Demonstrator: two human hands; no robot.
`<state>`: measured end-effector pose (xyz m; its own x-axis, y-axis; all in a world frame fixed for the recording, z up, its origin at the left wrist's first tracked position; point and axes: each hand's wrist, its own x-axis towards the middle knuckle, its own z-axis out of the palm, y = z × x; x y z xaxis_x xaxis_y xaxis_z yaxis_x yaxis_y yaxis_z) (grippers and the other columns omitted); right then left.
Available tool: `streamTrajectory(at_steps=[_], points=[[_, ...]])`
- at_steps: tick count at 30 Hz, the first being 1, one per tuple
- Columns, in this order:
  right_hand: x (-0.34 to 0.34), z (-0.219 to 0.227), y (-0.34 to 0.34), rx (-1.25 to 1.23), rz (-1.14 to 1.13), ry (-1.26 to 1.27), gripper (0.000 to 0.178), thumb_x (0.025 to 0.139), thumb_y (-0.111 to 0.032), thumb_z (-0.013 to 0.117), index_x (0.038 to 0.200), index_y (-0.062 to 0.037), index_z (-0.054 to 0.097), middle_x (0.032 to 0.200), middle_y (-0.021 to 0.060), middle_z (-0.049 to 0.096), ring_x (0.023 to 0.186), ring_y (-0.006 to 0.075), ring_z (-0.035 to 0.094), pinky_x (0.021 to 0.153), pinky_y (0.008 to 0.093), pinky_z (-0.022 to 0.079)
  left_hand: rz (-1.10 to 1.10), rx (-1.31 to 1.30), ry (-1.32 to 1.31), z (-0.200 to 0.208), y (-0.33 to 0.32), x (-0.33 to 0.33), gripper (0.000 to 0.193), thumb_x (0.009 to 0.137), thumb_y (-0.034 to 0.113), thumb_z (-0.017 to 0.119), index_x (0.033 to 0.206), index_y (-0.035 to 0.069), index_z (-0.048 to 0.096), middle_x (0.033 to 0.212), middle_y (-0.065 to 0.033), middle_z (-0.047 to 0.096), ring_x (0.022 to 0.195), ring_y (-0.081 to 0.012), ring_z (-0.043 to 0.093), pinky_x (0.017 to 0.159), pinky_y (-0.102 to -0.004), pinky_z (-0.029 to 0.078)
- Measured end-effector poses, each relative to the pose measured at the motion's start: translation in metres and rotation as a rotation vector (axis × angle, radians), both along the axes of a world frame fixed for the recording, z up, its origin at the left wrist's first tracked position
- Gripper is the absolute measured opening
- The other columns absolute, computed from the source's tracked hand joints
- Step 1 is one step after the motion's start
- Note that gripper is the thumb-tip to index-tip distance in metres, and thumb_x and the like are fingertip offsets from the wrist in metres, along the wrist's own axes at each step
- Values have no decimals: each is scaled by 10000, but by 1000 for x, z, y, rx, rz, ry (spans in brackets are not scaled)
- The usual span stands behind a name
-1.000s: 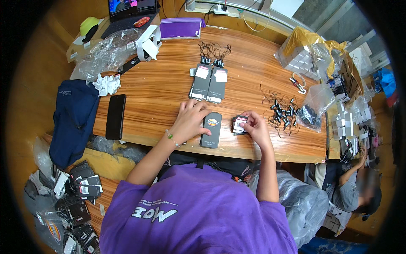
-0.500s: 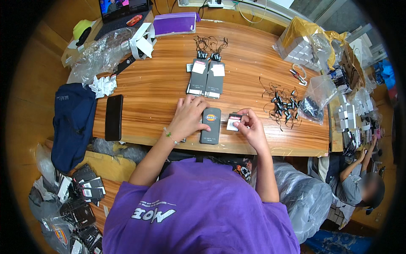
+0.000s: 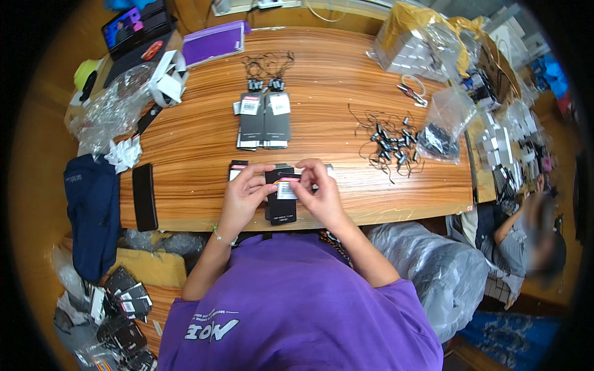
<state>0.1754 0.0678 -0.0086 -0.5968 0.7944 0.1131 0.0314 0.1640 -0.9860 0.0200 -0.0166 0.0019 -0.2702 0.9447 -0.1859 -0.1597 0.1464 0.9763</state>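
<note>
My left hand (image 3: 249,193) pinches the upper left edge of a dark hang tag (image 3: 283,213) near the table's front edge. My right hand (image 3: 318,196) pinches a small card with a white barcode label (image 3: 285,190), which lies against the upper part of that tag. Fingers partly cover both. Behind my left fingers, another dark tag (image 3: 238,167) pokes out on the table. Farther off stand two neat piles of grey hang tags (image 3: 252,127) with white labels and black strings (image 3: 267,62) fanned out beyond them.
A tangle of black strings (image 3: 393,145) lies to the right, beside a clear plastic bag (image 3: 442,133) and scissors (image 3: 411,94). At left are a black phone (image 3: 145,196), crumpled plastic (image 3: 111,99) and a laptop (image 3: 133,40). Another person (image 3: 516,235) sits at far right.
My right hand has moved left with the small card and brought it onto the dark tag. My left hand now grips that tag instead of resting over it. The view has shifted.
</note>
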Motion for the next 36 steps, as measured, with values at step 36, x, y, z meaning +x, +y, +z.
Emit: streamTrajectory(at_steps=[36], points=[[90, 73, 70, 30, -300, 97, 42, 792, -23, 585, 769, 10, 576, 776, -3, 514, 722, 73, 464, 664, 203, 358, -173, 197, -9, 31, 14, 4, 106, 840, -12, 542, 946, -9, 538, 941, -69, 596, 886, -119, 571, 801, -241, 456]])
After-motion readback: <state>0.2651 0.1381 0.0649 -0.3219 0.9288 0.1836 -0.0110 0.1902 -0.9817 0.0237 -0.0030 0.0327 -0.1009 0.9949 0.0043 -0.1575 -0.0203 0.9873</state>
